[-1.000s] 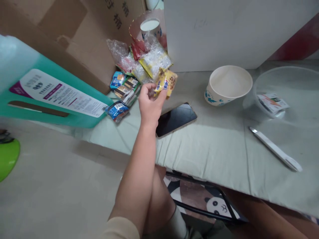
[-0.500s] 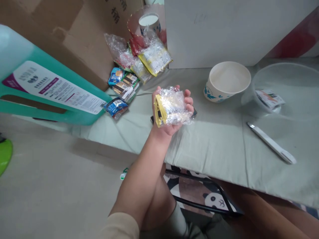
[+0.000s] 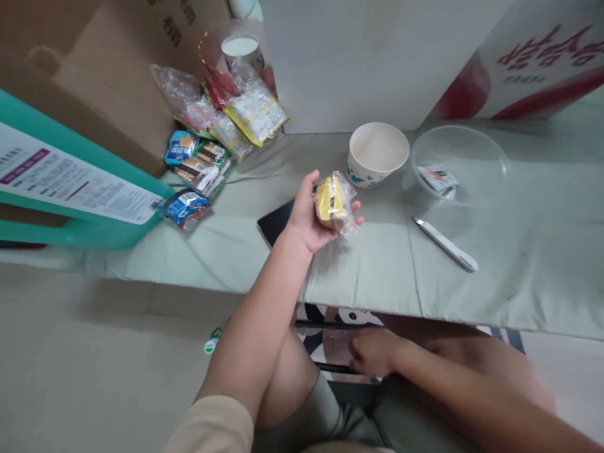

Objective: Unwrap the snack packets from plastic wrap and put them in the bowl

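My left hand (image 3: 309,214) is raised over the tabletop with its fingers curled round a yellow snack packet in clear crinkly wrap (image 3: 331,202). The printing on the packet is too blurred to read. Partly behind that hand, a dark flat phone-like slab (image 3: 274,221) lies on the cloth. My right hand (image 3: 374,351) is low over my lap, below the table's edge, its fingers curled in and nothing visible in them. To the right of the packet stands a white paper bowl with a blue pattern (image 3: 377,151).
A clear plastic bowl (image 3: 491,167) contains a small printed packet (image 3: 438,179). In front lies a slim white-handled tool (image 3: 446,244). At left are several wrapped snacks (image 3: 257,113), a blue packet (image 3: 185,209) and a large green jug (image 3: 94,233). Cardboard (image 3: 108,100) and white boxes (image 3: 349,69) stand behind.
My left hand has turned, so the packet's yellow end now faces me and more of the dark slab shows. My right hand has come into view low down. The view has swung right.
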A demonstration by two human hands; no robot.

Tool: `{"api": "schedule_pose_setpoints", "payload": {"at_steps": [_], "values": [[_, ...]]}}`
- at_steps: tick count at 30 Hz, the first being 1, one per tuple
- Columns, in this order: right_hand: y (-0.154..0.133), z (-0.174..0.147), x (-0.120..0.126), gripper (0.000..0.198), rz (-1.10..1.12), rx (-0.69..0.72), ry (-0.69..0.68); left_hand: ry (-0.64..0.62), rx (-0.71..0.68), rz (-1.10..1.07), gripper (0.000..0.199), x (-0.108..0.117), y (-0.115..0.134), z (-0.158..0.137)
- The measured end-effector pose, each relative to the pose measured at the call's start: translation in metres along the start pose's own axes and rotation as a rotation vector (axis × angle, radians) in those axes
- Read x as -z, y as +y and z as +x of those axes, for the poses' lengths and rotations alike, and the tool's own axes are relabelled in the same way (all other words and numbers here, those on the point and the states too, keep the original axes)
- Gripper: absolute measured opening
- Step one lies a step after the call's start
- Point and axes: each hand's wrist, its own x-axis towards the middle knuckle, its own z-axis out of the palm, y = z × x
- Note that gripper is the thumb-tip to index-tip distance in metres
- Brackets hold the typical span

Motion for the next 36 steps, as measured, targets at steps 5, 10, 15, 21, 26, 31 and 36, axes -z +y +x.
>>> {"api": "schedule_pose_setpoints", "payload": {"at_steps": [5, 10, 15, 21, 26, 31, 36], "values": [[0.013, -0.067, 0.045, 0.031, 0.46, 0.23, 0.599, -0.08, 0.035, 0.069, 0.046, -0.009, -0.015, -0.002], [0.082, -0.067, 0.08, 0.018, 0.207, -0.481, 1.652, -0.205, -0.018, 0.2, 0.046, -0.01, -0.029, -0.012], [0.13, -0.046, 0.066, 0.035, -0.015, -0.63, 1.483, -0.226, -0.084, 0.283, 0.052, -0.003, -0.045, -0.015], [0.107, -0.051, 0.06, 0.022, 0.161, -0.429, 1.444, -0.193, -0.087, 0.267, 0.053, -0.004, -0.054, -0.012], [0.063, -0.044, 0.064, 0.031, 0.915, 0.418, 1.459, -0.117, -0.203, 0.314, 0.058, -0.015, -0.064, 0.001], [0.049, -0.026, 0.079, 0.04, 1.193, 0.624, 1.252, -0.15, -0.254, 0.511, 0.056, -0.016, -0.078, 0.012], [0.05, -0.023, 0.083, 0.042, 1.232, 0.556, 1.271, -0.196, -0.421, 0.645, 0.059, -0.001, -0.078, 0.011]]}}
